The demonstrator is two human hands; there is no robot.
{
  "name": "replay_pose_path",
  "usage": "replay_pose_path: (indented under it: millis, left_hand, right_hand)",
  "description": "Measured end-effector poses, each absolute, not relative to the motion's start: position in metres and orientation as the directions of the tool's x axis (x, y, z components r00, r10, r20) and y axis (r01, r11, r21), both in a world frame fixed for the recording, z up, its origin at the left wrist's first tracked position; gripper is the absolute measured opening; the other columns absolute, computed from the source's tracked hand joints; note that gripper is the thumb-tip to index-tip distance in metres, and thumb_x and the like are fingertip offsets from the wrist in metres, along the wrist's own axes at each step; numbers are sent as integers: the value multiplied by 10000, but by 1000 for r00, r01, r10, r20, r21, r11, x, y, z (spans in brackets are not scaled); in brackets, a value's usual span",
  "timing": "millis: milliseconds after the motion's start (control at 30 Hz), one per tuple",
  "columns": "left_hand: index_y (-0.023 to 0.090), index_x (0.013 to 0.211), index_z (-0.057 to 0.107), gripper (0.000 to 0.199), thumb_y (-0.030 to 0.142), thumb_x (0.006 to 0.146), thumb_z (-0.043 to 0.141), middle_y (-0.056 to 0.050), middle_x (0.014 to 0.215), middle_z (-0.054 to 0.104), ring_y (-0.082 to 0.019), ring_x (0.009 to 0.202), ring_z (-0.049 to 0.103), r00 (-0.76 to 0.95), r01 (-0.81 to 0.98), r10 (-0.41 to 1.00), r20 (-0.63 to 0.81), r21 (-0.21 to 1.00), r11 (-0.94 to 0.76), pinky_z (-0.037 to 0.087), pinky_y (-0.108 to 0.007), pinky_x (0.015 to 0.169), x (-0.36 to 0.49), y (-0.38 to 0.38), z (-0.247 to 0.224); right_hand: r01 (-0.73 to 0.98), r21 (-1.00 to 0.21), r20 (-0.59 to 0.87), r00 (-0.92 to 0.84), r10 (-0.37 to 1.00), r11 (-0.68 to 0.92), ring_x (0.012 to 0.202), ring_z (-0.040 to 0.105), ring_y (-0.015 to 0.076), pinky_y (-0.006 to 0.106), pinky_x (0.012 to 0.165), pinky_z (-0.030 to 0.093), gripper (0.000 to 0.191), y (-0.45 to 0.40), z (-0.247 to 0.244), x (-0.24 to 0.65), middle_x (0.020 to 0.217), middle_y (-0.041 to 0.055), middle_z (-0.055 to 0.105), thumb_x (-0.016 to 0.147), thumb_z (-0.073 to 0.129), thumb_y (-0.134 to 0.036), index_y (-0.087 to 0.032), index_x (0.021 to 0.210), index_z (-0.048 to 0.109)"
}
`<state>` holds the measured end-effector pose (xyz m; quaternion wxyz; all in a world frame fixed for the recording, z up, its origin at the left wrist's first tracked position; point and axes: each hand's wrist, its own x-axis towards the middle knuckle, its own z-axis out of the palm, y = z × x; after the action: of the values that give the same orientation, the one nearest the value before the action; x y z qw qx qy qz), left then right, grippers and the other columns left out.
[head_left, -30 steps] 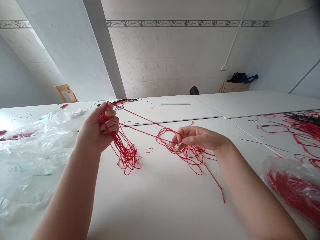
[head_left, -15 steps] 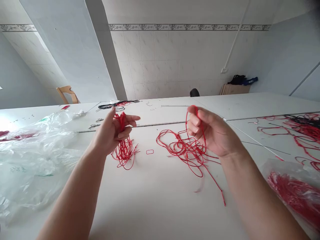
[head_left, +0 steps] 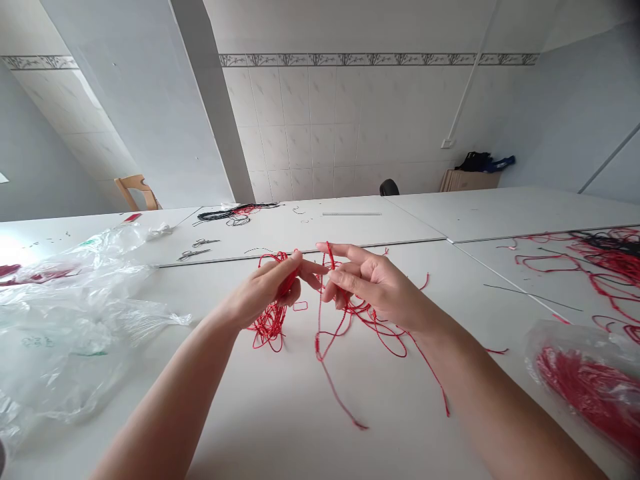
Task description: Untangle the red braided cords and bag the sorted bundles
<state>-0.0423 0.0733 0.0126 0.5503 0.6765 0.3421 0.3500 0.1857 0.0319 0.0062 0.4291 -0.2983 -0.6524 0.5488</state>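
My left hand (head_left: 273, 283) is closed around a bundle of red cords (head_left: 270, 327), whose loops and ends hang below the palm. Close beside it, my right hand (head_left: 367, 277) pinches a single red cord (head_left: 320, 340); a loop and a knotted tail dangle from the fingers toward the table. The fingertips of both hands nearly meet, and I cannot tell whether they touch. Under and behind my right hand lies a loose tangle of red cords (head_left: 393, 340), partly hidden by that hand.
Clear plastic bags (head_left: 75, 347) spread across the left side. Scissors (head_left: 195, 254) lie beyond my left hand, with black cords (head_left: 225, 212) farther back. At right are a bag of red cords (head_left: 585, 387) and a red and black cord pile (head_left: 615, 257). A ruler-like strip (head_left: 351, 214) lies at the back.
My hands have come together in the middle. The right hand has moved left, drawing a red cord off the tangle; the left has moved right with its bundle, its fingers less spread.
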Motion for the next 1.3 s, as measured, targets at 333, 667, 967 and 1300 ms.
replay_pose_path:
  millis: [333, 667, 967, 1300]
  left_hand:
    - [182, 692, 675, 542, 546, 1032, 461, -65, 686, 655, -162, 611, 548, 588, 247, 807, 55, 938, -244, 436, -289, 596, -22, 63, 8]
    - [174, 944, 754, 380, 469, 1030, 531, -75, 846, 706, -176, 685, 636, 563, -88, 822, 88, 995, -46, 519, -329, 696, -13, 69, -5]
    - [202, 988, 790, 295, 360, 1039, 546, -75, 1283, 684, -202, 1160, 626, 327, -421, 945, -5, 895, 150, 544, -275, 889, -12, 73, 1]
    - [324, 1259, 751, 364, 517, 996, 592, -35, 1426, 641, -305, 1451, 422, 383, -332, 924, -13, 931, 151, 392, -392, 1152, -2, 65, -13]
  right_hand:
    - [121, -971, 122, -485, 866, 205, 795, 707, 195, 373, 774, 554, 650, 39, -8, 180, 936, 28, 771, 991, 630, -454, -309, 1559, 349]
    - [252, -932, 141, -413, 900, 261, 859, 720, 225, 437, 843, 537, 634, 39, -11, 178, 943, 0, 763, 975, 641, -450, -386, 1528, 336]
    - [326, -886, 243, -282, 928, 330, 898, 679, 192, 325, 724, 499, 324, 42, -13, 171, 1021, 19, 711, 949, 639, -545, -255, 1062, 547]
    - [513, -651, 475, -298, 828, 559, 606, 460, 144, 297, 543, 295, 224, 43, -32, 146, 762, -1, 536, 1076, 396, -333, -211, 919, 499]
